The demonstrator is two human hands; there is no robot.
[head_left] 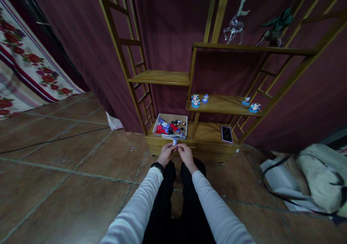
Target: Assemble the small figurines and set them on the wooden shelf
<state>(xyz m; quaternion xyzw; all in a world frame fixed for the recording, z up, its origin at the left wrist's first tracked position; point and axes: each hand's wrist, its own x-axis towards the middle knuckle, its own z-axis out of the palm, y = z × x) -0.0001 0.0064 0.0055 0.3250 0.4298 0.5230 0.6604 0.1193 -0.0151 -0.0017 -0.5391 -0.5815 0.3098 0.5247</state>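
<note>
A small purple-and-white toy figurine (175,142) is held up between my hands, just in front of the box. My left hand (166,153) pinches it from the left, and a dark band circles that wrist. The fingers of my right hand (185,153) are closed at the figurine's lower right side. Beyond them, an open cardboard box (156,122) on the bottom shelf holds a jumble of red, black, purple and white toy pieces. Similar figurines on blue or purple bases stand on the middle shelf: a group with a purple figurine (205,98) at its left, and a blue-based figurine (255,108) at its right.
The wooden shelf unit (159,77) stands before a dark red curtain. A phone-like device (227,134) lies on its bottom shelf. A clear deer ornament (235,27) and a dark green statue (278,27) stand on top. A pale bag (320,175) rests on the floor at right.
</note>
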